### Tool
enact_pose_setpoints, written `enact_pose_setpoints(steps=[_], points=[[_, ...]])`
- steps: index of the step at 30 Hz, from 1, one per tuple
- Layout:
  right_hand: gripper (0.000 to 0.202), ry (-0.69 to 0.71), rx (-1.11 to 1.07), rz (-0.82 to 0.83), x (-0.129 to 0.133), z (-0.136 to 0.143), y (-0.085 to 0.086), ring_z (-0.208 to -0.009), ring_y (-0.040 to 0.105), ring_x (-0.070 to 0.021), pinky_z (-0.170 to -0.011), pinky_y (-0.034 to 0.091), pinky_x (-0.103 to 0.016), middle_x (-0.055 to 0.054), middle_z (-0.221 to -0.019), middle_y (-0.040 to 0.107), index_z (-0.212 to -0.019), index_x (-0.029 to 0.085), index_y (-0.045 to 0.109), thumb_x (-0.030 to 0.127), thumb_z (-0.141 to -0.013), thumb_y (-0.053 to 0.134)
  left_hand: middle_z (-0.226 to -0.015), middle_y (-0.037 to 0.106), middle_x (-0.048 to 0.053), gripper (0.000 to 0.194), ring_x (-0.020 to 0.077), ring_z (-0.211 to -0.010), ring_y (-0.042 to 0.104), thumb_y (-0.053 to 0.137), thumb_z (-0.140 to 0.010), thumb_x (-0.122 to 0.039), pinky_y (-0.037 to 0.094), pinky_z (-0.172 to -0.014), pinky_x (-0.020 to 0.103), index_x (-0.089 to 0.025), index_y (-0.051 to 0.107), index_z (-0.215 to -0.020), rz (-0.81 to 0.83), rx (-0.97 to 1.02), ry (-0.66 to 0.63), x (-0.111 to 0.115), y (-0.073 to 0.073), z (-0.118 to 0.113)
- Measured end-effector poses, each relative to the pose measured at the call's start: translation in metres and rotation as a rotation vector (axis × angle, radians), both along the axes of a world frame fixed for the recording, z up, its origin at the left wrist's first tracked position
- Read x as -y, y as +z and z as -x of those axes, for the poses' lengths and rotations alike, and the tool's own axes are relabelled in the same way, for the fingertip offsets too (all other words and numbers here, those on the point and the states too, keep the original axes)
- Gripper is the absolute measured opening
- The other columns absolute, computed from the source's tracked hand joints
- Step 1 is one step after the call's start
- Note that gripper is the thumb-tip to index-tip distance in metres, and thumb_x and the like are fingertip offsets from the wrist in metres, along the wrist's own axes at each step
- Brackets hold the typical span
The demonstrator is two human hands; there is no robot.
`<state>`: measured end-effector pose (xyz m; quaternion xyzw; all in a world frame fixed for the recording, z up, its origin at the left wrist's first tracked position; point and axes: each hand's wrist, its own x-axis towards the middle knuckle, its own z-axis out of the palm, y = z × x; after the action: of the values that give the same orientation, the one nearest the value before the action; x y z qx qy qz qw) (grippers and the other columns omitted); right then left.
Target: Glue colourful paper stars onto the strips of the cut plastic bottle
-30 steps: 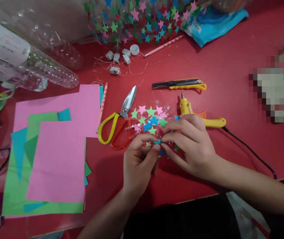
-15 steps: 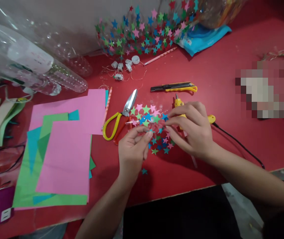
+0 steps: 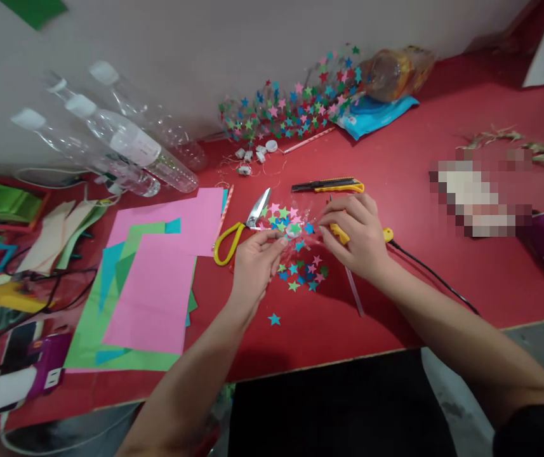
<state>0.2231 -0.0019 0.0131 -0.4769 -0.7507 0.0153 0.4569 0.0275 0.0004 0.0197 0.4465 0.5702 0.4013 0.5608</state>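
head cam: left hand (image 3: 257,260) has thumb and index pinched on a small piece (image 3: 285,237), too small to tell what. right hand (image 3: 355,235) loosely curled, fingertips apart, nothing seen in its grip; it hangs over the glue gun (image 3: 339,233), can't tell if touching. paper stars (image 3: 293,287) lie on the red table (image 3: 409,298) in two clusters: one just beyond the left fingertips, one nearer the person. lone blue star (image 3: 274,319) set apart, closer to table edge. glue stick (image 3: 355,295) below right hand. scissors (image 3: 257,209) lie beyond left hand, partly covered; cutter (image 3: 329,185) beyond glue gun. paper sheets (image 3: 152,289) stacked to the left.
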Motion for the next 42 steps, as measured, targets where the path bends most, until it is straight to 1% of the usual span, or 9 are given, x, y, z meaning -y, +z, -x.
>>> enact_pose_setpoints(steps=[11, 15, 17, 20, 23, 27, 32, 38, 42], points=[[0.01, 0.03, -0.02, -0.02, -0.001, 0.0, -0.002, -0.088, 0.055, -0.0202, -0.084, 0.042, -0.039, -0.003, -0.092, 0.066, -0.083, 0.022, 0.062, 0.022, -0.089, 0.055, -0.034, 0.04, -0.012, 0.019, 0.0054, -0.027, 0.026, 0.064, -0.08, -0.036, 0.015, -0.032, 0.019, -0.019, 0.057, -0.084, -0.026, -0.181, -0.125, 0.0, 0.009, 0.006], [0.009, 0.057, -0.005, -0.037, 0.001, 0.003, -0.003, -0.089, 0.054, -0.0209, -0.085, 0.042, -0.039, -0.004, -0.093, 0.067, -0.084, 0.021, 0.062, 0.022, -0.089, 0.055, -0.037, 0.043, -0.01, 0.016, 0.008, -0.033, 0.036, 0.057, -0.086, -0.034, 0.029, -0.039, 0.02, -0.019, 0.06, -0.089, -0.173, -0.349, -0.161, 0.004, 0.012, 0.011], [0.009, 0.068, 0.005, -0.05, 0.002, 0.005, -0.004, -0.089, 0.054, -0.021, -0.084, 0.043, -0.039, -0.004, -0.093, 0.067, -0.085, 0.021, 0.062, 0.021, -0.089, 0.055, -0.045, 0.051, -0.006, 0.017, 0.0105, -0.041, 0.048, 0.052, -0.089, -0.032, 0.037, -0.047, 0.022, -0.019, 0.063, -0.093, -0.299, -0.506, -0.165, 0.006, 0.011, 0.015], [0.008, 0.079, 0.012, -0.066, 0.002, 0.006, -0.004, -0.088, 0.054, -0.0212, -0.084, 0.043, -0.039, -0.005, -0.093, 0.067, -0.085, 0.02, 0.062, 0.02, -0.089, 0.055, -0.075, 0.071, 0.003, 0.024, 0.0167, -0.067, 0.064, 0.049, -0.092, -0.031, 0.045, -0.063, 0.027, -0.019, 0.068, -0.101, -0.474, -0.828, -0.165, 0.009, 0.012, 0.02], [0.01, 0.082, 0.009, -0.068, 0.002, 0.006, -0.004, -0.088, 0.054, -0.0209, -0.083, 0.044, -0.039, -0.005, -0.092, 0.067, -0.086, 0.021, 0.062, 0.021, -0.09, 0.053, -0.094, 0.075, 0.008, 0.029, 0.022, -0.085, 0.068, 0.047, -0.093, -0.031, 0.046, -0.074, 0.031, -0.019, 0.07, -0.106, -0.533, -1.012, -0.179, 0.009, 0.014, 0.021], [0.015, 0.171, 0.046, -0.033, 0.003, 0.009, -0.002, -0.098, 0.057, -0.0227, -0.09, 0.046, -0.041, -0.007, -0.107, 0.068, -0.101, 0.02, 0.065, 0.025, -0.092, 0.054, -0.097, 0.075, 0.007, 0.028, 0.022, -0.09, 0.068, 0.047, -0.093, -0.029, 0.047, -0.077, 0.03, -0.019, 0.069, -0.107, -0.485, -0.979, -0.203, 0.005, 0.019, 0.02], [0.031, 0.247, 0.197, 0.028, 0.006, 0.02, -0.005, -0.122, 0.049, -0.0277, -0.102, 0.041, -0.049, -0.01, -0.132, 0.06, -0.122, 0.021, 0.061, 0.033, -0.094, 0.053, -0.088, 0.075, 0.006, 0.025, 0.0205, -0.081, 0.068, 0.049, -0.092, -0.026, 0.047, -0.07, 0.028, -0.018, 0.069, -0.104, -0.398, -0.919, -0.263, -0.001, 0.025, 0.018], [0.031, 0.245, 0.3, 0.03, 0.006, 0.025, -0.01, -0.125, 0.048, -0.0298, -0.104, 0.04, -0.051, -0.014, -0.132, 0.06, -0.12, 0.018, 0.062, 0.029, -0.093, 0.054, -0.103, 0.075, 0.008, 0.029, 0.0224, -0.092, 0.069, 0.044, -0.094, -0.023, 0.048, -0.079, 0.031, -0.019, 0.067, -0.112, -0.532, -1.198, -0.309, 0.003, 0.032, 0.017], [0.026, 0.23, 0.286, 0.029, 0.004, 0.024, -0.011, -0.122, 0.05, -0.0287, -0.101, 0.043, -0.05, -0.013, -0.13, 0.061, -0.115, 0.018, 0.064, 0.024, -0.093, 0.052, -0.091, 0.075, 0.006, 0.022, 0.0203, -0.084, 0.069, 0.049, -0.091, -0.025, 0.048, -0.073, 0.029, -0.02, 0.068, -0.102, -0.504, -1.08, -0.288, 0.001, 0.029, 0.018]])
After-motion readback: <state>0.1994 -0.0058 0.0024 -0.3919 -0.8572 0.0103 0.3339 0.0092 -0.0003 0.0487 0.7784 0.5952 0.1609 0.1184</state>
